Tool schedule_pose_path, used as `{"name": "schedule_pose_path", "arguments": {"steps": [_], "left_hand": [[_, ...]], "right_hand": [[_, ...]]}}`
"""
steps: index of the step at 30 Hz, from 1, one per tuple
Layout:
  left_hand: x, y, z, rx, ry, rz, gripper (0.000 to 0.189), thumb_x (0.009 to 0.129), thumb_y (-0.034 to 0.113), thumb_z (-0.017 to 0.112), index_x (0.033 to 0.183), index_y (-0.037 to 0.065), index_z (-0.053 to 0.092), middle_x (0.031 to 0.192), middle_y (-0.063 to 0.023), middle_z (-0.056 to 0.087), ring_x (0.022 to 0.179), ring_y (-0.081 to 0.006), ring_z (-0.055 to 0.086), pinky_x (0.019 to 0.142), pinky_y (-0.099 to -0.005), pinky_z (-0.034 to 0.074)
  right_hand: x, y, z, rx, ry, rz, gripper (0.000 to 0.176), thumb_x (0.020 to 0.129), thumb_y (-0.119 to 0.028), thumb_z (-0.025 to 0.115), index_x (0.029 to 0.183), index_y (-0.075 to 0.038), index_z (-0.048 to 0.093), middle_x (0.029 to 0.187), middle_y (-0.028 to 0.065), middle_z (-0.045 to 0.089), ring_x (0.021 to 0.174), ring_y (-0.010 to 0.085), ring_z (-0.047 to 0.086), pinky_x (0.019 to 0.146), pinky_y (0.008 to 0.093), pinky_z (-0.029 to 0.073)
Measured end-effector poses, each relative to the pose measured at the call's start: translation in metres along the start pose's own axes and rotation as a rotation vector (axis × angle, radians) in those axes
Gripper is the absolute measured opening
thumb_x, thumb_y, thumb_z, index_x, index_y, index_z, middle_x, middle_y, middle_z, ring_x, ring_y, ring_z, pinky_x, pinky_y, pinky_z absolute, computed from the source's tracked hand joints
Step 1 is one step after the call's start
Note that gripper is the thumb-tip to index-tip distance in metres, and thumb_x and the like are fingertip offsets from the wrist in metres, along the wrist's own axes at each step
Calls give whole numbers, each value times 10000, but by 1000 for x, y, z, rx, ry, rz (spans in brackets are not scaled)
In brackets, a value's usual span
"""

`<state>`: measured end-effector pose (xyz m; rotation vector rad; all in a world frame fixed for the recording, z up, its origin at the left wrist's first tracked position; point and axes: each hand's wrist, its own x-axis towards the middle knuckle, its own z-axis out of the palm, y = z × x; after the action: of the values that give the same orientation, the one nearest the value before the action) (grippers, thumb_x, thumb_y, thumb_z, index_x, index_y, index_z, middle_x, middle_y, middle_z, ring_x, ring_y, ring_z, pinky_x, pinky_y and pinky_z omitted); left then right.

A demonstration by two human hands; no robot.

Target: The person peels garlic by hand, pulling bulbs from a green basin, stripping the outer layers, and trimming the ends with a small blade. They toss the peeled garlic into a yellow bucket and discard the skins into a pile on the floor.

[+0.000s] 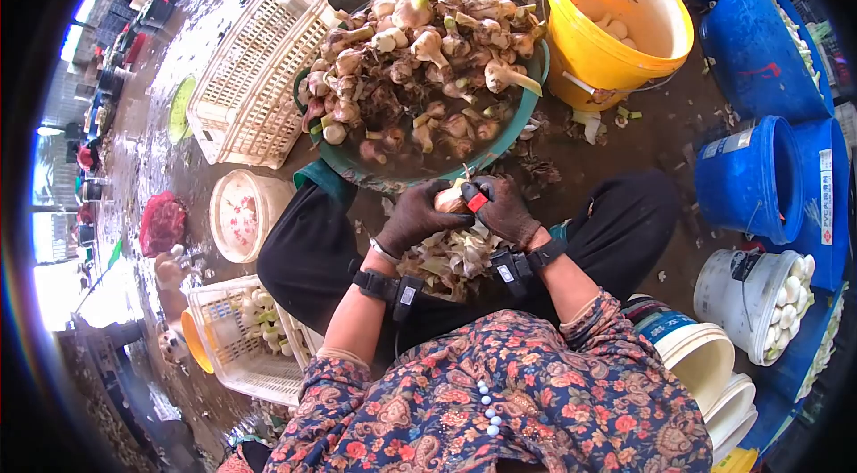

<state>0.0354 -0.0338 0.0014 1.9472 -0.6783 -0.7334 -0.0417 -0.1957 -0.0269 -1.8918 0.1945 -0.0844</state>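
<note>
Between my two dark-gloved hands, just in front of my lap, is a garlic bulb (449, 199) with reddish-brown skin. My left hand (416, 221) is closed around it from the left. Curled in from the right, my right hand (507, 209) presses its thumb side against the bulb; a red band (477, 203) shows at that thumb. Below the hands, loose garlic skins (455, 257) are heaped between my legs. Right ahead stands a wide green tub (500, 150) piled with unpeeled garlic bulbs (406, 58), some sitting in murky water.
A yellow bucket (571, 36) with a few pale bulbs stands ahead right. Blue buckets (745, 178) and a white bucket of peeled garlic (728, 294) line the right. Cream crates (254, 71) and a tipped white bucket (237, 216) are on the left. The floor is wet.
</note>
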Motion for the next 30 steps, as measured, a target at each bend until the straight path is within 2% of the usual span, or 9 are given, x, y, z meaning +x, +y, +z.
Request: {"name": "schedule_pose_path", "arguments": {"steps": [6,11,13,17,19,23,27,28,30], "left_hand": [[-5,-6,-9,-648,-72,-313,501,714,169,750,1137,-11,550,932,-18,627,834,-88,566,730,-247,475],[-5,2,24,-383,117,6,597,663,206,811,1132,-23,521,971,-64,619,853,-135,569,785,-289,476],[-4,-2,24,188,379,267,695,633,222,824,1202,-4,495,956,-106,623,846,-214,597,787,-330,481],[-10,10,8,12,330,264,693,636,263,813,1220,35,520,963,-133,618,853,-277,604,768,-351,482],[-10,4,0,162,-39,238,602,663,259,791,1195,88,568,1000,-121,617,873,-277,606,750,-341,480],[-15,-5,10,103,53,192,338,735,109,728,1053,38,640,937,-108,654,819,-227,628,734,-294,487],[-18,-8,23,143,118,175,213,755,66,696,957,10,659,862,-109,662,739,-211,632,670,-282,485],[-17,-11,27,120,192,172,173,773,56,677,936,1,656,850,-108,662,728,-192,626,663,-277,483],[-14,-18,35,99,265,167,135,791,46,657,915,-8,654,837,-107,661,716,-172,620,657,-272,481]], "right_hand": [[0,6,4,371,-21,190,227,906,-200,525,856,11,593,759,52,575,714,113,526,632,309,451],[-11,-16,6,932,-104,323,365,955,-386,422,1101,-72,537,912,-18,552,776,83,520,710,238,452],[-12,-1,9,796,-35,136,410,961,-426,370,1040,-69,555,880,-20,562,763,74,528,639,232,449],[-4,7,-15,318,-356,-122,476,928,-532,358,959,-113,584,788,-2,578,665,73,534,489,212,382],[-5,-31,-23,646,-394,644,538,889,-617,356,872,-118,556,693,-14,501,555,93,460,464,200,355],[-3,29,10,694,-353,247,596,915,-605,278,840,-70,531,557,-28,392,453,107,366,448,186,319],[1,28,-3,1218,-618,567,400,952,-419,412,828,-58,532,621,5,473,510,114,429,497,251,384],[-1,25,-3,1217,-620,568,400,952,-419,412,828,-58,532,621,5,473,510,114,429,497,251,384],[-6,14,-1,212,-388,52,289,927,-299,499,839,-28,548,686,56,560,594,138,511,578,304,438]]}}
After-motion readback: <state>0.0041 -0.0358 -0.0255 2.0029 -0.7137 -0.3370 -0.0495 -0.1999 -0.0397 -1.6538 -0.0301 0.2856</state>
